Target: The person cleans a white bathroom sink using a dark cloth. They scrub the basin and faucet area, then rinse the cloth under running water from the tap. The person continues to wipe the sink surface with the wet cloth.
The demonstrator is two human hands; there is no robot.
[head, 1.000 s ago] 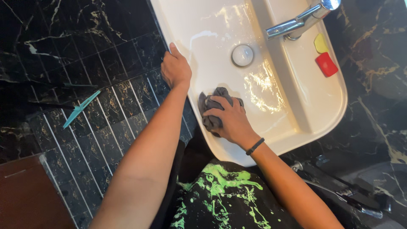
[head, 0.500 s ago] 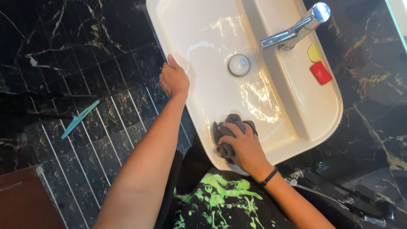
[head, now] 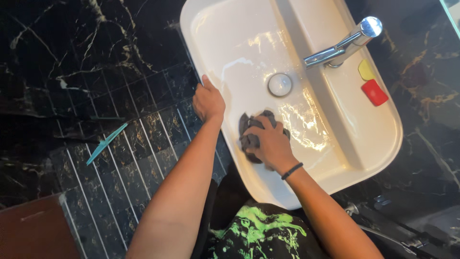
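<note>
A white rectangular washbasin fills the upper right, wet and shiny inside. My right hand presses a crumpled grey cloth against the basin's near inner wall. My left hand rests on the basin's left rim, fingers curled over the edge and holding nothing. A round white drain plug sits in the bowl's middle, beyond the cloth. A chrome tap stands on the back ledge.
A red bar and a yellow piece lie on the basin ledge beside the tap. A teal scraper lies on the dark marble tiled floor. Chrome pipes show at lower right.
My right hand moved the cloth along the near inner wall, toward the front corner and back toward the drain. My left hand stayed on the rim. The view shifted slightly.
</note>
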